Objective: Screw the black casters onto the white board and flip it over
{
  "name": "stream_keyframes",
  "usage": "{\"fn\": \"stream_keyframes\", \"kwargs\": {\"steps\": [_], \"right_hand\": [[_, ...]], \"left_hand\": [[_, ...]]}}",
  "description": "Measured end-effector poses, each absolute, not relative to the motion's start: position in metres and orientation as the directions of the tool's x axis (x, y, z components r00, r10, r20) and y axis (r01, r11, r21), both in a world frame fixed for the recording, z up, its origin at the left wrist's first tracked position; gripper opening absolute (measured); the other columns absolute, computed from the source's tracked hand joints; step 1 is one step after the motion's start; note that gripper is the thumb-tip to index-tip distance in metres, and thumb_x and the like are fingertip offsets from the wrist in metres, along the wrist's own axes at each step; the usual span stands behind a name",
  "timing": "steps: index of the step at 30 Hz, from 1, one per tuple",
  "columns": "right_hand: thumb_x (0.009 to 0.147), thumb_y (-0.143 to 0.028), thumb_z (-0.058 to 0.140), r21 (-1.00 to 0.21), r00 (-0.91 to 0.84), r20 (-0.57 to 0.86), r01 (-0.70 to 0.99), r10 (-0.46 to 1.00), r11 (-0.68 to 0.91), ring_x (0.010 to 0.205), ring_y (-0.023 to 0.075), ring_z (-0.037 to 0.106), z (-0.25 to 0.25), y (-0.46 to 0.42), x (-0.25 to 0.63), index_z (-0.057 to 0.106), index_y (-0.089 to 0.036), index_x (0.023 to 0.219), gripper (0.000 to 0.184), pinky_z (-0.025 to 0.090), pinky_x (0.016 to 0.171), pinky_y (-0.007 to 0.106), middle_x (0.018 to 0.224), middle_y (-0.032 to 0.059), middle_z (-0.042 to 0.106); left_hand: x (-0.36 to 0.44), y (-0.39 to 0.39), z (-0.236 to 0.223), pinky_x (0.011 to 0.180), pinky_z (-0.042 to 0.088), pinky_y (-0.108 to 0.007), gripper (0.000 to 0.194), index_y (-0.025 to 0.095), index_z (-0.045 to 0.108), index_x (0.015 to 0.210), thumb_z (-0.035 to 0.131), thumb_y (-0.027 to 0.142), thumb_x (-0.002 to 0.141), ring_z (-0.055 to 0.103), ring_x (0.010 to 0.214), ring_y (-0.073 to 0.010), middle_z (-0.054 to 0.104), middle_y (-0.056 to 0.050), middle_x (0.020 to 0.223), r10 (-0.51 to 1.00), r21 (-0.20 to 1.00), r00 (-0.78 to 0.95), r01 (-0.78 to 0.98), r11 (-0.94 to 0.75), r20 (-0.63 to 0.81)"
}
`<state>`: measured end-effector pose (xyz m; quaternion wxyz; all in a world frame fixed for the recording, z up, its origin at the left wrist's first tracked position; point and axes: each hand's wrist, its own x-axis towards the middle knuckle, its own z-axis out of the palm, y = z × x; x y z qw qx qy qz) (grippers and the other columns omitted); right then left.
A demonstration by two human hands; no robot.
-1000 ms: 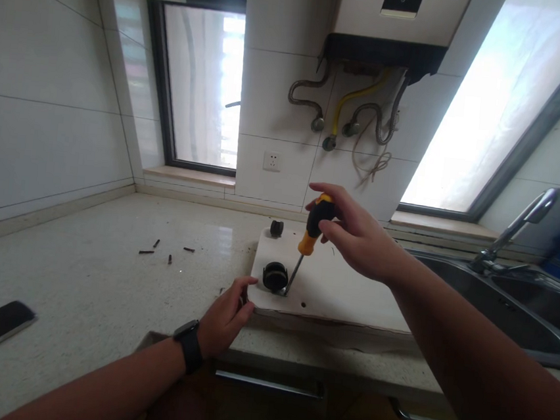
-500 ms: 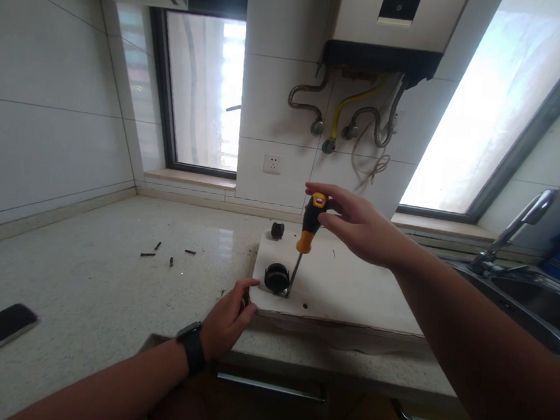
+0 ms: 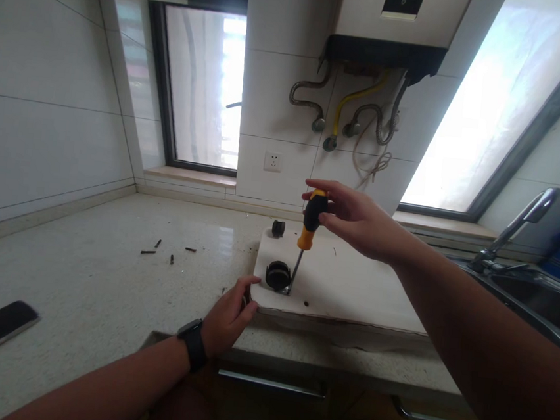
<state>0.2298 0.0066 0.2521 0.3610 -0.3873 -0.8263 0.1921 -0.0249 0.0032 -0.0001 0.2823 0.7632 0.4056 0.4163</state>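
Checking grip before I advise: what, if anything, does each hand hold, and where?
Right hand: the screwdriver, by its handle. Left hand touches the white board at its near-left corner.

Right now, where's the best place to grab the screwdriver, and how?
Probably hold the screwdriver by its fat black handle, coming from above and the right, as the right hand does. It leans, handle up; the thin shaft points down beside the black caster, leaving less to grip.

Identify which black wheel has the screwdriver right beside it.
The near wheel, by the left hand; the screwdriver runs down beside it. The far wheel stands apart from the screwdriver.
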Motion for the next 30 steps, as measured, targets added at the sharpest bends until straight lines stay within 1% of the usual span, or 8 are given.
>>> {"fn": "stream_keyframes", "kwargs": {"steps": [3,5,8,12,15,19,25,30], "right_hand": [[0.088,-0.044,0.074,-0.530,-0.337,0.495,0.613,0.801,0.586,0.092,0.0257,0.074,0.248,0.010,0.227,0.063,-0.030,0.141,0.056,0.065,0.088,0.053,0.111,0.0083,0.075],[0.084,-0.051,0.078,-0.455,-0.265,0.554,0.698,0.789,0.553,0.084,0.0262,0.072,0.244,0.010,0.224,0.067,-0.028,0.133,0.055,0.065,0.082,0.054,0.102,0.0079,0.075],[0.091,-0.048,0.069,-0.435,-0.245,0.577,0.716,0.779,0.547,0.100,0.0287,0.072,0.242,0.008,0.222,0.066,-0.026,0.136,0.050,0.062,0.094,0.057,0.119,0.0123,0.072],[0.097,-0.031,0.058,-0.555,-0.369,0.511,0.548,0.776,0.626,0.133,0.0276,0.063,0.242,0.008,0.228,0.053,-0.031,0.153,0.056,0.051,0.116,0.057,0.146,0.0102,0.063],[0.095,-0.037,0.065,-0.576,-0.380,0.501,0.524,0.778,0.627,0.123,0.0267,0.068,0.241,0.010,0.230,0.052,-0.033,0.154,0.061,0.057,0.110,0.056,0.139,0.0092,0.066],[0.084,-0.050,0.078,-0.520,-0.263,0.570,0.618,0.778,0.590,0.098,0.0268,0.074,0.238,0.009,0.226,0.068,-0.030,0.135,0.056,0.065,0.093,0.055,0.120,0.0093,0.070],[0.090,-0.028,0.066,-0.552,-0.380,0.526,0.528,0.761,0.645,0.129,0.0293,0.066,0.244,0.005,0.225,0.056,-0.031,0.152,0.062,0.054,0.114,0.059,0.144,0.0103,0.066],[0.090,-0.034,0.070,-0.563,-0.386,0.512,0.524,0.768,0.639,0.117,0.0271,0.072,0.245,0.007,0.227,0.058,-0.030,0.149,0.060,0.060,0.108,0.057,0.132,0.0087,0.072]], "left_hand": [[-0.025,0.003,0.001,0.082,0.049,-0.043,0.050,0.018,0.046,0.146,0.043,0.045,0.103,0.061,0.089,-0.0249,0.063,-0.006,0.101,0.859,0.769,0.314,0.392,-0.505,0.404],[-0.025,0.002,0.002,0.080,0.049,-0.042,0.050,0.019,0.047,0.145,0.044,0.045,0.103,0.060,0.086,-0.0241,0.062,-0.004,0.097,0.857,0.766,0.312,0.392,-0.510,0.411],[-0.025,0.002,0.002,0.080,0.048,-0.041,0.049,0.018,0.047,0.144,0.044,0.044,0.103,0.060,0.086,-0.0241,0.062,-0.005,0.097,0.852,0.764,0.312,0.386,-0.517,0.420],[-0.024,0.002,0.003,0.079,0.048,-0.041,0.049,0.018,0.047,0.144,0.044,0.044,0.103,0.060,0.085,-0.0241,0.061,-0.005,0.096,0.852,0.761,0.312,0.391,-0.518,0.421],[-0.024,0.002,0.003,0.080,0.049,-0.042,0.049,0.017,0.047,0.144,0.044,0.044,0.102,0.061,0.086,-0.0244,0.062,-0.005,0.098,0.849,0.761,0.315,0.385,-0.523,0.424],[-0.025,0.002,0.004,0.082,0.049,-0.043,0.050,0.017,0.046,0.145,0.044,0.044,0.103,0.061,0.089,-0.0249,0.063,-0.006,0.101,0.846,0.764,0.321,0.375,-0.526,0.425],[-0.025,0.003,0.002,0.082,0.048,-0.042,0.049,0.018,0.047,0.145,0.044,0.044,0.103,0.060,0.088,-0.0244,0.061,-0.005,0.098,0.855,0.764,0.312,0.390,-0.514,0.415],[-0.025,0.003,0.002,0.080,0.048,-0.042,0.049,0.018,0.047,0.144,0.044,0.044,0.102,0.060,0.085,-0.0236,0.060,-0.004,0.095,0.851,0.757,0.309,0.394,-0.520,0.424]]}}
